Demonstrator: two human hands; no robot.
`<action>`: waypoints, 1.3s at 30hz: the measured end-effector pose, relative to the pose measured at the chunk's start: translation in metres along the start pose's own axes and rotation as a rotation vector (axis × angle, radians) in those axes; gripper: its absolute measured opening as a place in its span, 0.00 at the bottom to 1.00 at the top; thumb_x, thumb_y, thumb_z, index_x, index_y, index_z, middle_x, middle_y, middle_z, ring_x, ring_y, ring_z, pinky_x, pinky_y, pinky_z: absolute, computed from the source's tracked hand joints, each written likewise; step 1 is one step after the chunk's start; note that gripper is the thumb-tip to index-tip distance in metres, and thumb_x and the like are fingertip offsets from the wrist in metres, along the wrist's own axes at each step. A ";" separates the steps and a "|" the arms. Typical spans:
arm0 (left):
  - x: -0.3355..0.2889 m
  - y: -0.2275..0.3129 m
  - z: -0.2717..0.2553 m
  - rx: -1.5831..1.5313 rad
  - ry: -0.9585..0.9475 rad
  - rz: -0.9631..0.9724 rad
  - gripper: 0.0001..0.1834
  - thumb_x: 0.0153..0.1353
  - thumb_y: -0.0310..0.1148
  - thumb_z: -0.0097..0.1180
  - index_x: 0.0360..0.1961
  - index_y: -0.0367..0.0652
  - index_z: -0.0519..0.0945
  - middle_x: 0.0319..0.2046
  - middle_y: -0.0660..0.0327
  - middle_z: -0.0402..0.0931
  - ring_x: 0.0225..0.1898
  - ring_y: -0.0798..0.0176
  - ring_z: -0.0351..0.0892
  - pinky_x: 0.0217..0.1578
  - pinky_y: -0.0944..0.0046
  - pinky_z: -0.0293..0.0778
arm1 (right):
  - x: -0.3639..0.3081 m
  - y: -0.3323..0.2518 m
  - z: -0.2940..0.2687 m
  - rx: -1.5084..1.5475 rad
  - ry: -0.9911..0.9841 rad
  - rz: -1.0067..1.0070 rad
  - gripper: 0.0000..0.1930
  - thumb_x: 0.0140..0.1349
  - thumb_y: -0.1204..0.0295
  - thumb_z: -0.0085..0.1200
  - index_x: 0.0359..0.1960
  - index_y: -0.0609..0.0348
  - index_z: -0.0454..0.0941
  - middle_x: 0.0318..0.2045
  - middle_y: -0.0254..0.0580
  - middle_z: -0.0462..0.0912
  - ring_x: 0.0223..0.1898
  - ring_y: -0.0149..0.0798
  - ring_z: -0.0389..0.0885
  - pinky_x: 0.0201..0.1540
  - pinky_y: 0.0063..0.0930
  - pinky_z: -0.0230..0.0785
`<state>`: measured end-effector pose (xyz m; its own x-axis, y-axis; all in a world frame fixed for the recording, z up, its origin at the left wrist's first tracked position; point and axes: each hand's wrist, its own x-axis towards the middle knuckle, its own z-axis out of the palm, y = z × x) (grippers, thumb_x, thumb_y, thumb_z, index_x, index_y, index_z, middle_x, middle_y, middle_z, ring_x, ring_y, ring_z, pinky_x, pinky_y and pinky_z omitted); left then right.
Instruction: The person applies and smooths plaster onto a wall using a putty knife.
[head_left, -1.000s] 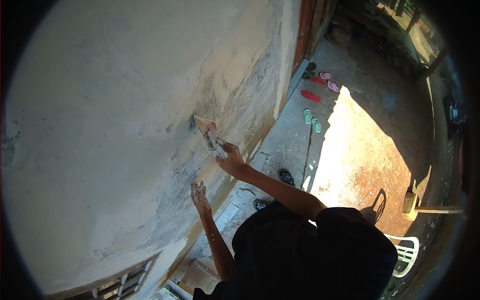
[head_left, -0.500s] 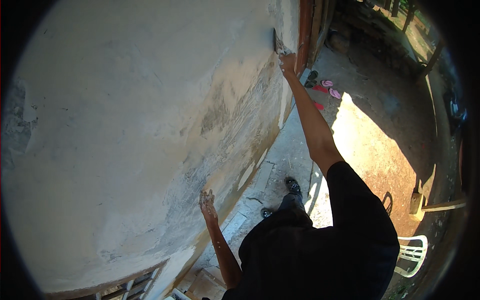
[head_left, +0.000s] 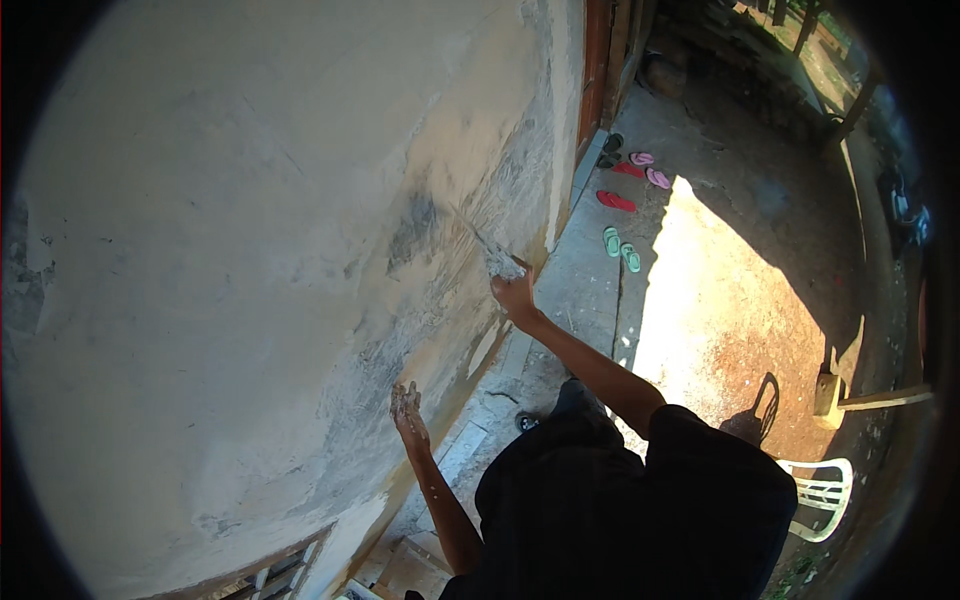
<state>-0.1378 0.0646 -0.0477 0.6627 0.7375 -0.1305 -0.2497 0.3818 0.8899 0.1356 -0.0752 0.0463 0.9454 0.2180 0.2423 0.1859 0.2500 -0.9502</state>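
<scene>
A pale wall point(head_left: 250, 250) with patchy grey and tan plaster fills the left side. My right hand point(head_left: 515, 295) is closed round a plaster-smeared putty knife point(head_left: 492, 250). Its thin blade, seen nearly edge-on, lies against the wall's rough patch; the handle is mostly hidden in the hand. Lower down, beside the wall, my left hand point(head_left: 408, 412) is raised with its fingers stretched out and coated in wet plaster. It holds nothing I can see, and whether it touches the wall is unclear.
A wooden door frame point(head_left: 593, 75) ends the wall at the far side. Red sandals point(head_left: 616, 201), green sandals point(head_left: 621, 248) and pink sandals point(head_left: 657, 178) lie on the concrete walkway. A white plastic chair point(head_left: 825, 500) and a wooden post point(head_left: 828, 400) stand on the right. A barred window point(head_left: 265, 575) is at lower left.
My right hand has swept the putty knife down and left along the wall, from beside the door frame towards me. The left hand has barely shifted. The green sandals have come into view.
</scene>
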 end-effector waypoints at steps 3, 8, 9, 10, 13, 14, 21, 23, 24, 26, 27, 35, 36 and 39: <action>-0.004 -0.004 -0.002 0.077 -0.030 0.055 0.30 0.55 0.38 0.39 0.54 0.32 0.46 0.55 0.49 0.43 0.54 0.49 0.52 0.52 0.53 0.48 | 0.065 -0.012 -0.006 -0.062 0.195 0.208 0.11 0.41 0.82 0.44 0.29 0.73 0.69 0.22 0.42 0.70 0.15 0.28 0.64 0.19 0.20 0.59; -0.001 -0.006 0.004 0.102 -0.025 0.056 0.31 0.55 0.42 0.39 0.54 0.33 0.47 0.55 0.49 0.44 0.54 0.49 0.53 0.52 0.53 0.48 | 0.020 -0.034 0.072 -0.146 0.130 0.173 0.11 0.40 0.79 0.47 0.28 0.74 0.68 0.25 0.54 0.72 0.27 0.45 0.72 0.29 0.29 0.63; -0.006 -0.006 -0.010 0.089 0.000 0.069 0.31 0.55 0.42 0.39 0.54 0.33 0.47 0.55 0.50 0.45 0.54 0.50 0.53 0.52 0.53 0.48 | -0.012 -0.053 0.089 -0.101 -0.054 0.104 0.13 0.39 0.77 0.49 0.28 0.74 0.68 0.28 0.59 0.71 0.35 0.53 0.70 0.37 0.35 0.62; -0.002 -0.009 -0.006 0.074 -0.022 0.066 0.31 0.55 0.41 0.39 0.54 0.33 0.47 0.55 0.51 0.45 0.54 0.50 0.52 0.52 0.53 0.48 | -0.032 -0.045 0.093 -0.335 -0.095 -0.011 0.14 0.39 0.77 0.50 0.29 0.72 0.68 0.29 0.59 0.71 0.35 0.56 0.68 0.39 0.37 0.61; -0.004 -0.003 0.000 -0.014 0.000 0.012 0.30 0.55 0.35 0.40 0.54 0.32 0.45 0.57 0.51 0.40 0.54 0.50 0.52 0.52 0.54 0.46 | -0.094 -0.044 0.089 -0.407 -0.325 -0.119 0.13 0.38 0.77 0.49 0.29 0.68 0.69 0.30 0.56 0.71 0.37 0.54 0.68 0.39 0.36 0.61; -0.006 -0.002 -0.003 -0.012 0.008 0.018 0.30 0.55 0.35 0.40 0.54 0.32 0.45 0.57 0.51 0.40 0.54 0.50 0.52 0.52 0.54 0.46 | -0.097 -0.043 0.081 -0.401 -0.333 -0.119 0.13 0.38 0.77 0.49 0.29 0.68 0.69 0.30 0.56 0.71 0.37 0.54 0.68 0.39 0.36 0.61; -0.007 -0.003 -0.001 0.083 0.008 0.044 0.29 0.56 0.40 0.36 0.54 0.35 0.48 0.55 0.53 0.47 0.54 0.50 0.53 0.52 0.54 0.48 | 0.024 -0.046 0.036 -0.065 0.095 0.179 0.12 0.40 0.80 0.45 0.29 0.76 0.66 0.20 0.50 0.71 0.16 0.36 0.67 0.19 0.27 0.61; -0.006 -0.004 -0.002 0.097 0.008 0.043 0.29 0.56 0.40 0.36 0.54 0.35 0.48 0.54 0.53 0.47 0.53 0.50 0.53 0.52 0.54 0.48 | 0.025 -0.086 0.057 -0.052 0.069 0.250 0.12 0.40 0.80 0.46 0.28 0.75 0.67 0.20 0.52 0.71 0.18 0.40 0.69 0.22 0.30 0.62; -0.006 -0.005 -0.003 0.085 0.026 0.037 0.29 0.56 0.40 0.35 0.54 0.35 0.48 0.54 0.53 0.48 0.53 0.50 0.54 0.52 0.55 0.48 | 0.016 -0.093 0.071 -0.105 0.003 0.278 0.11 0.40 0.79 0.47 0.28 0.74 0.67 0.21 0.53 0.71 0.20 0.44 0.71 0.24 0.32 0.63; -0.004 -0.007 0.001 0.075 0.030 0.028 0.28 0.56 0.40 0.35 0.54 0.35 0.48 0.54 0.53 0.48 0.53 0.50 0.54 0.52 0.55 0.48 | -0.015 -0.059 0.090 -0.298 -0.099 -0.024 0.14 0.42 0.77 0.48 0.31 0.76 0.67 0.22 0.53 0.71 0.24 0.44 0.71 0.27 0.31 0.62; -0.005 -0.007 0.000 0.015 0.041 0.012 0.29 0.56 0.38 0.38 0.54 0.34 0.47 0.55 0.53 0.45 0.53 0.50 0.54 0.52 0.55 0.48 | -0.039 -0.051 0.091 -0.380 -0.214 -0.102 0.14 0.42 0.76 0.48 0.31 0.75 0.67 0.24 0.56 0.71 0.29 0.45 0.71 0.31 0.32 0.62; -0.004 -0.012 -0.013 -0.026 -0.059 0.064 0.30 0.55 0.36 0.40 0.55 0.34 0.46 0.57 0.54 0.42 0.54 0.50 0.53 0.52 0.55 0.48 | -0.009 -0.034 0.009 -0.294 0.082 0.024 0.07 0.41 0.78 0.47 0.20 0.73 0.66 0.17 0.47 0.69 0.21 0.38 0.69 0.25 0.32 0.62; -0.003 -0.012 -0.009 -0.007 -0.046 0.054 0.30 0.55 0.36 0.40 0.55 0.34 0.46 0.57 0.54 0.42 0.54 0.50 0.52 0.52 0.55 0.48 | 0.030 -0.027 -0.004 -0.230 0.066 0.081 0.07 0.40 0.80 0.46 0.19 0.75 0.66 0.15 0.49 0.69 0.17 0.38 0.68 0.22 0.29 0.62; -0.004 -0.013 -0.014 0.003 -0.019 0.048 0.30 0.55 0.36 0.40 0.55 0.34 0.45 0.57 0.54 0.42 0.54 0.50 0.53 0.52 0.55 0.49 | 0.080 -0.037 -0.001 -0.121 0.306 0.173 0.06 0.40 0.81 0.45 0.14 0.74 0.63 0.10 0.44 0.66 0.13 0.32 0.62 0.18 0.30 0.57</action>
<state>-0.1472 0.0642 -0.0650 0.6631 0.7444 -0.0792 -0.2796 0.3444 0.8962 0.2045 -0.0678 0.1007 0.9985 -0.0494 0.0236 0.0293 0.1171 -0.9927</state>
